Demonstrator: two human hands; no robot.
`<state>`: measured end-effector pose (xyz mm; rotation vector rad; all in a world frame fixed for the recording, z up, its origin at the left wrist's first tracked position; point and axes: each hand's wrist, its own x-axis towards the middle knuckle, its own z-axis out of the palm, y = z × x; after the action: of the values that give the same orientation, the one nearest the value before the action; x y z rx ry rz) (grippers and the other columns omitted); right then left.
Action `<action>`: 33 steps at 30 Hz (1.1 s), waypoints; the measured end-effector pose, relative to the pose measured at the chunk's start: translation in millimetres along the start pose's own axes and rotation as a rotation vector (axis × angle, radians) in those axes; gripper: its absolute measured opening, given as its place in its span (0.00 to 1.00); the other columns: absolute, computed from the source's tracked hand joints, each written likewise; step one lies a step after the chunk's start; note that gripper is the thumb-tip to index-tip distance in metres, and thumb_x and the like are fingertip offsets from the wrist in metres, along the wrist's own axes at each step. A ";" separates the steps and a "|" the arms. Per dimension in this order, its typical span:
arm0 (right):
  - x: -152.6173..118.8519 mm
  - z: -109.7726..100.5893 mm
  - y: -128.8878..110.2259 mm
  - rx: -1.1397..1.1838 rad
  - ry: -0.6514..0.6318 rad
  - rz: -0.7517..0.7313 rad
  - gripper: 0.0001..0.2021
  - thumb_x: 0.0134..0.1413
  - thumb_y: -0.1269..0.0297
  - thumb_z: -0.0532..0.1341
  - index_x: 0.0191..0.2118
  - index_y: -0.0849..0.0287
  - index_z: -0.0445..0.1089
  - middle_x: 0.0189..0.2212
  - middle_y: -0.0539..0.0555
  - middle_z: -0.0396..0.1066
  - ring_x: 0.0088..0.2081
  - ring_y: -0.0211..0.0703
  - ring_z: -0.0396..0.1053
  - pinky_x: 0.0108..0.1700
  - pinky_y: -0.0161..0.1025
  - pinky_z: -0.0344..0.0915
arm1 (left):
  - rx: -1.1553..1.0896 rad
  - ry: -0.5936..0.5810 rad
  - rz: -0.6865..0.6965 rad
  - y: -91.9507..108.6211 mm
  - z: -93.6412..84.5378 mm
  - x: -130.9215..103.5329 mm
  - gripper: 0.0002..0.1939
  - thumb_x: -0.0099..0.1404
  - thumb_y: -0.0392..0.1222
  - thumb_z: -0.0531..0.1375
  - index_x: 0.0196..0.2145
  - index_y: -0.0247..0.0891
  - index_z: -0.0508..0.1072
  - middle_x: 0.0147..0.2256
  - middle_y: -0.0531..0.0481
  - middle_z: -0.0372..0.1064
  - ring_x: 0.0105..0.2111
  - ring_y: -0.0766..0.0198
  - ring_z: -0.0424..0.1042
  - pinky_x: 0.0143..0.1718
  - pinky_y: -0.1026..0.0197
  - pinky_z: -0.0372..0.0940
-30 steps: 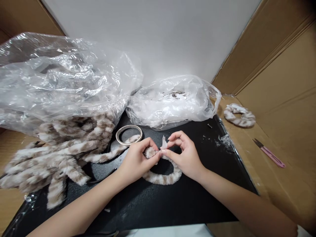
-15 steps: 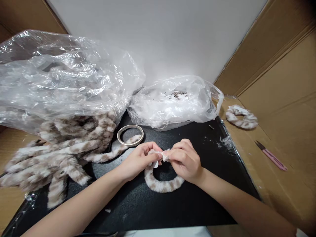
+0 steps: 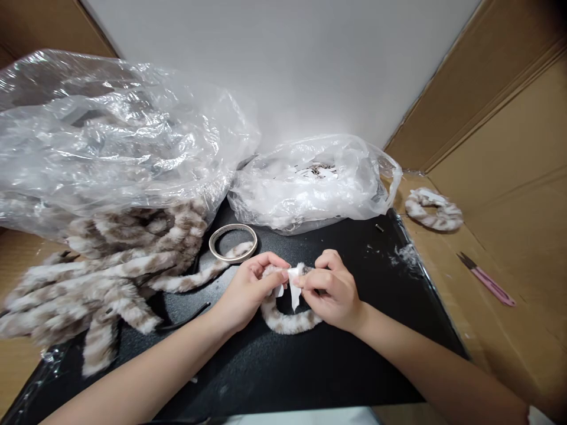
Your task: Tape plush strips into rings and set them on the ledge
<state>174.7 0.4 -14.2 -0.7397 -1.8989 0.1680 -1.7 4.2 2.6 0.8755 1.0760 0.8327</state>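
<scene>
A fluffy white-and-brown plush ring (image 3: 290, 323) hangs between my two hands over the black table. My left hand (image 3: 250, 289) pinches its left end, thumb on top. A strip of white tape (image 3: 295, 289) lies at the join, its loose end pointing down. My right hand (image 3: 331, 289) is closed on the ring's right end beside the tape, fingertips at the strip. A small white tag shows under my left thumb. Just beyond my left hand, a tape roll (image 3: 233, 243) rests partly over a plush strip (image 3: 195, 282).
Plush strips (image 3: 128, 265) spill from a large clear bag (image 3: 110, 141) at left. A smaller plastic bag (image 3: 310, 189) stands at the back. On cardboard at right lie a plush ring (image 3: 433, 209) and pink-handled snips (image 3: 487, 280). The black table (image 3: 354, 366) is in front.
More white tape now shows between my hands, with a tail hanging down. My right fingers have shifted slightly, and the ring has risen a little. A thin black strip now shows beside my left forearm.
</scene>
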 end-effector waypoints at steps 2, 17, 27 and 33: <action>0.5 -1.4 2.0 0.010 -0.023 0.001 0.13 0.50 0.81 0.61 0.34 0.53 0.65 0.21 0.45 0.69 0.28 0.40 0.61 0.34 0.40 0.61 | -0.005 -0.030 -0.003 0.5 -1.1 0.3 0.12 0.52 0.42 0.67 0.31 0.34 0.73 0.20 0.56 0.68 0.20 0.74 0.61 0.22 0.71 0.56; 13.5 -16.5 9.8 0.454 -0.144 0.475 0.15 0.48 0.72 0.60 0.43 0.55 0.63 0.40 0.55 0.67 0.44 0.47 0.70 0.47 0.47 0.68 | 0.609 -0.026 0.544 16.3 -8.8 -7.7 0.03 0.59 0.35 0.64 0.33 0.36 0.76 0.25 0.53 0.74 0.23 0.71 0.69 0.24 0.71 0.63; 30.2 -22.7 14.6 1.169 -0.564 1.481 0.15 0.50 0.53 0.64 0.32 0.62 0.68 0.23 0.53 0.75 0.23 0.40 0.73 0.27 0.35 0.70 | 0.936 -0.252 1.218 4.5 -11.6 -3.8 0.14 0.63 0.25 0.59 0.46 0.34 0.72 0.37 0.43 0.76 0.36 0.63 0.74 0.38 0.63 0.70; 25.7 -15.4 13.2 0.995 -0.341 1.467 0.12 0.33 0.73 0.71 0.29 0.63 0.71 0.22 0.47 0.73 0.22 0.32 0.69 0.27 0.29 0.66 | 0.984 -0.294 1.208 -2.3 -12.1 -3.9 0.15 0.62 0.25 0.59 0.47 0.35 0.72 0.40 0.41 0.75 0.38 0.61 0.74 0.40 0.60 0.71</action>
<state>186.8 22.2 7.1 -1.2264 -0.9081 2.0359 -14.0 2.0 -0.8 2.5251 0.5634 1.0538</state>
